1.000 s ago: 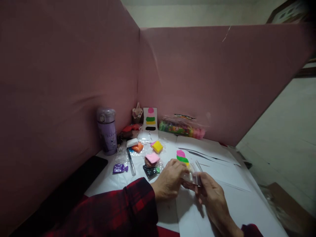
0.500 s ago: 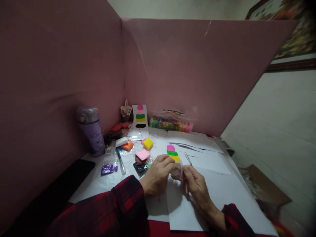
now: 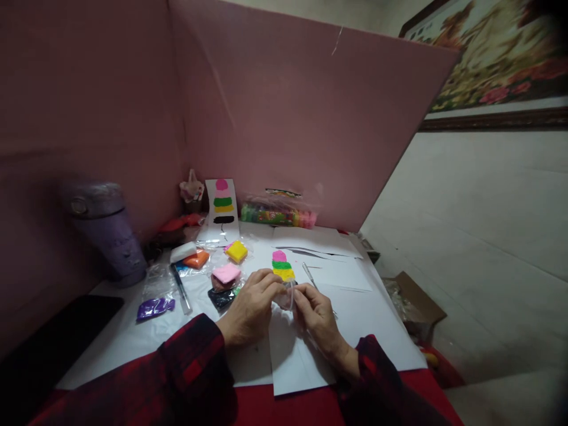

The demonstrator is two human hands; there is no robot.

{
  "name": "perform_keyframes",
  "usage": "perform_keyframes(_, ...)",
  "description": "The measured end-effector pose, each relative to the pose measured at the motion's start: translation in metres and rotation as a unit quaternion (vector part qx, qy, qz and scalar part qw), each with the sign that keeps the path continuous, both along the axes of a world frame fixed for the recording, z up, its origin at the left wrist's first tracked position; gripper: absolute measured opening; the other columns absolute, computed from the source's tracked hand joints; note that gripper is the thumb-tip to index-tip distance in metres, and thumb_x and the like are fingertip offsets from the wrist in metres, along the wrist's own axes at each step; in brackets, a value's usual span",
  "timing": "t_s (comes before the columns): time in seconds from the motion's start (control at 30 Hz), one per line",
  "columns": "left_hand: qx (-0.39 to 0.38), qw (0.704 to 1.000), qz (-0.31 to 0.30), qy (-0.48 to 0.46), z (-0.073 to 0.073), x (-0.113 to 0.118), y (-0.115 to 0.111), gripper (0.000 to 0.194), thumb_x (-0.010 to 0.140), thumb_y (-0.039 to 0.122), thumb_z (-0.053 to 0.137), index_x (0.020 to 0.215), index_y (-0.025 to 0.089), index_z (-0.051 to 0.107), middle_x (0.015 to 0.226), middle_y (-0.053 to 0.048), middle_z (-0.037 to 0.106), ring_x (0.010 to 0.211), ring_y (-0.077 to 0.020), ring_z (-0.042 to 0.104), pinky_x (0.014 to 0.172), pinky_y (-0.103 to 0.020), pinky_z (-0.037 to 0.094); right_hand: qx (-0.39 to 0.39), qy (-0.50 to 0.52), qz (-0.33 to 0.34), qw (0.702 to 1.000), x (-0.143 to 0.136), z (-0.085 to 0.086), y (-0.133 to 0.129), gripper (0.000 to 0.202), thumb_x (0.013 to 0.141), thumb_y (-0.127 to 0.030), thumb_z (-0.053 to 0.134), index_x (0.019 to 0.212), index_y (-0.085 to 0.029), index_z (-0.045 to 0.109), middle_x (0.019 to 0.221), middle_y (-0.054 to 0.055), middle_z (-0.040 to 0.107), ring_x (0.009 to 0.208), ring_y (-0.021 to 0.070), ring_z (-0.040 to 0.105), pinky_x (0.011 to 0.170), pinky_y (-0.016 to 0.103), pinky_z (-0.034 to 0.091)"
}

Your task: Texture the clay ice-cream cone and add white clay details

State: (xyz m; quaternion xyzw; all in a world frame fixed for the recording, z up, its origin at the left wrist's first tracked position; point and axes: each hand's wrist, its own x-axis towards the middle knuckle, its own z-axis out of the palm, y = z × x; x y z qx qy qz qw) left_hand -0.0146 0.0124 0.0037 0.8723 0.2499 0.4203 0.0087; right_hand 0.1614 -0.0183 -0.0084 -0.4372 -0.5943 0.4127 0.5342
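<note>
Both hands are pinched on a small clear plastic bag [image 3: 286,297] over the white paper. My left hand [image 3: 255,305] grips its left side with curled fingers. On the other side, my right hand [image 3: 317,316] pinches the bag's edge between thumb and fingers. What the bag contains is hard to make out. Just beyond the fingertips, pink, green and yellow clay layers [image 3: 283,266] lie on a paper strip [image 3: 295,367]. A thin silver tool [image 3: 309,275] rests to their right.
Packets of yellow clay [image 3: 236,251], pink clay [image 3: 226,273], black clay [image 3: 220,299] and purple clay [image 3: 155,309] lie left, with a pen [image 3: 181,290]. Behind stand a coloured sample card [image 3: 223,207] and a bag of coloured sticks [image 3: 279,214]. A purple bottle [image 3: 109,236] stands far left.
The view has turned to the right, so the things on the table appear further left. Both hands still hold the plastic bag, near the same spot by the clay layers.
</note>
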Motion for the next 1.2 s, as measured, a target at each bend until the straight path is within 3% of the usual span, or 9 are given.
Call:
perform_keyframes(0.2,0.046,0.999,0.006,0.021,0.001,-0.001,-0.001,0.035,0.075,-0.004,0.042,0.099,0.016,0.060,0.098,-0.008,0.066,0.100,-0.0224,0.054,0.088,-0.038,0.049,0.041,-0.052,-0.007,0.998,-0.001,0.005,-0.002,0.027,0.091,-0.043,0.056,0.083,-0.017,0.062,0.059,-0.004,0.053,0.049,0.0101,0.046,0.045,0.021,0.037)
perform_keyframes(0.37,0.061,0.998,0.007,0.012,0.001,-0.001,-0.001,0.030,0.079,-0.001,0.043,0.096,0.017,0.060,0.101,-0.008,0.068,0.108,-0.0221,0.056,0.093,-0.039,0.047,0.060,-0.092,-0.001,0.994,0.000,0.006,-0.001,0.025,0.090,-0.032,0.052,0.072,-0.018,0.060,0.054,-0.004,0.051,0.048,0.0103,0.045,0.048,0.022,0.038)
perform_keyframes(0.53,0.083,0.994,0.069,-0.025,0.010,0.000,-0.008,0.034,0.079,-0.003,0.042,0.098,0.018,0.061,0.130,-0.012,0.058,0.133,-0.0276,0.042,0.104,-0.048,0.041,0.083,-0.078,-0.025,0.993,0.000,0.000,-0.001,0.019,0.091,-0.027,0.049,0.078,-0.018,0.060,0.055,-0.005,0.051,0.044,0.0095,0.044,0.044,0.021,0.037)
perform_keyframes(0.6,0.094,0.990,0.090,-0.052,0.014,0.001,-0.014,0.025,0.084,0.003,0.048,0.099,0.018,0.060,0.121,-0.014,0.061,0.122,-0.0291,0.050,0.098,-0.048,0.045,0.119,-0.098,-0.053,0.987,-0.001,-0.001,-0.004,0.019,0.093,-0.025,0.047,0.081,-0.019,0.060,0.059,-0.003,0.055,0.046,0.0100,0.047,0.047,0.022,0.040)
perform_keyframes(0.67,0.046,0.995,0.067,-0.050,0.016,0.002,-0.020,0.005,0.088,0.014,0.053,0.089,0.018,0.057,0.092,-0.008,0.065,0.089,-0.0220,0.060,0.078,-0.038,0.050,0.191,-0.145,-0.064,0.969,-0.002,0.001,-0.009,0.017,0.093,-0.022,0.047,0.082,-0.019,0.060,0.065,-0.001,0.059,0.051,0.0115,0.051,0.051,0.023,0.043)
perform_keyframes(0.77,-0.109,0.992,0.047,-0.034,0.014,0.006,-0.027,0.015,0.092,0.028,0.054,0.081,0.019,0.051,0.071,-0.001,0.058,0.062,-0.0147,0.054,0.057,-0.027,0.043,0.292,-0.203,-0.042,0.934,-0.003,0.003,-0.014,0.013,0.093,-0.017,0.048,0.088,-0.020,0.060,0.071,0.001,0.062,0.058,0.0134,0.056,0.056,0.024,0.045)
perform_keyframes(0.87,-0.197,0.979,0.036,-0.027,0.009,0.009,-0.028,0.017,0.095,0.026,0.044,0.079,0.019,0.048,0.070,0.000,0.057,0.060,-0.0133,0.052,0.057,-0.026,0.041,0.310,-0.226,-0.048,0.922,-0.003,0.004,-0.014,0.014,0.094,-0.014,0.046,0.091,-0.021,0.058,0.075,0.002,0.064,0.059,0.0132,0.058,0.057,0.024,0.045)
perform_keyframes(1.2,-0.137,0.989,0.058,0.025,-0.006,0.011,-0.022,0.024,0.093,0.017,0.036,0.072,0.021,0.045,0.065,0.000,0.057,0.056,-0.0137,0.051,0.054,-0.025,0.035,0.296,-0.309,-0.078,0.900,-0.002,0.004,-0.011,0.014,0.094,-0.016,0.045,0.083,-0.023,0.051,0.066,-0.002,0.056,0.053,0.0127,0.051,0.053,0.024,0.041)
